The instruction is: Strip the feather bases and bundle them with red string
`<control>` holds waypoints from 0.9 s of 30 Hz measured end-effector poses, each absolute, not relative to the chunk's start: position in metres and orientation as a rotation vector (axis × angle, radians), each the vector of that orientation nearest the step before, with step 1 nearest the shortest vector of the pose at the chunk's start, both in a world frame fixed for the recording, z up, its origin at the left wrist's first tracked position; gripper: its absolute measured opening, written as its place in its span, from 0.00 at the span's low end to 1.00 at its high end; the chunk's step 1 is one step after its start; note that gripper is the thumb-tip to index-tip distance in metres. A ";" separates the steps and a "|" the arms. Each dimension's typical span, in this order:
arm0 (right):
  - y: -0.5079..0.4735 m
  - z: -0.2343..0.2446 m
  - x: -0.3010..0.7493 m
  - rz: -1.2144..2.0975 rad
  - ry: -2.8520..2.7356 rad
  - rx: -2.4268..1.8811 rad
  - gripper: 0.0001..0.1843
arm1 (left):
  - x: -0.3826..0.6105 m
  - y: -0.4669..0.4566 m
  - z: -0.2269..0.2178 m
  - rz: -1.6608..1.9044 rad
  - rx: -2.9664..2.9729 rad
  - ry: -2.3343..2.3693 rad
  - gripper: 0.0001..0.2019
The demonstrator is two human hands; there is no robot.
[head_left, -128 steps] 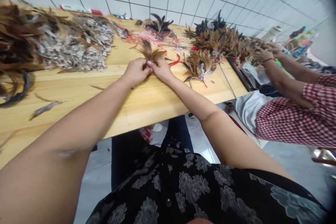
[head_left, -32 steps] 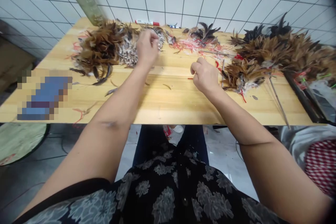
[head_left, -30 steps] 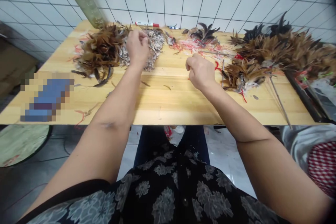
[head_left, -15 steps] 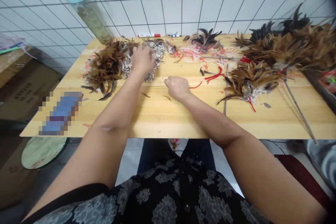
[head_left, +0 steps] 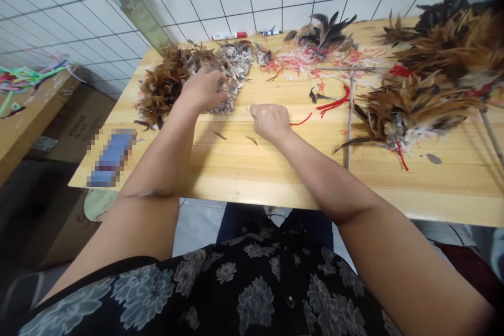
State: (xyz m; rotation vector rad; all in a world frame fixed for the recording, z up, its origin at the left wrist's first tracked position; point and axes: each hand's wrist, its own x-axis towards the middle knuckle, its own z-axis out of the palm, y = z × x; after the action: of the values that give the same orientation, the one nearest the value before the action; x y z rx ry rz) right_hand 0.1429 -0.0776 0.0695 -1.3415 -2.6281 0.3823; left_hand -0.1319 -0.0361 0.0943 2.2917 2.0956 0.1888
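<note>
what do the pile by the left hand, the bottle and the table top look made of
Pile: apparently feathers, fairly matte, with pointed brown blades. Bottle: likely clear, shiny plastic, since the body is see-through; glass can't be ruled out. Table top: wood or wood-look board with a smooth, slight sheen, judging by its streaky yellow grain.

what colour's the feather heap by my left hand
The feather heap is mostly brown and greyish-white, clearest in head view.
</note>
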 end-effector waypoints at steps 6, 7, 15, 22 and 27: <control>-0.074 0.070 0.141 0.394 -2.685 -1.425 0.31 | -0.100 -0.040 0.084 0.066 2.049 2.298 0.37; -0.073 0.071 0.141 0.397 -2.706 -1.434 0.31 | -0.097 -0.037 0.079 0.087 2.050 2.291 0.36; -0.072 0.065 0.143 0.313 -2.697 -1.514 0.32 | -0.099 -0.039 0.046 0.232 2.226 2.220 0.24; -0.069 0.065 0.144 0.358 -2.691 -1.528 0.32 | -0.087 -0.069 0.074 0.135 2.194 2.199 0.25; -0.070 0.064 0.145 0.409 -2.690 -1.420 0.30 | -0.064 -0.093 0.113 0.155 2.274 2.272 0.29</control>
State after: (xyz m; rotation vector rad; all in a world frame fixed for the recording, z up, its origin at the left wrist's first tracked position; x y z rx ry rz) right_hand 0.1450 -0.0705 0.0643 -1.4197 -2.6898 0.4086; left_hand -0.0641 -0.0928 0.1128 2.2743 2.2724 0.1548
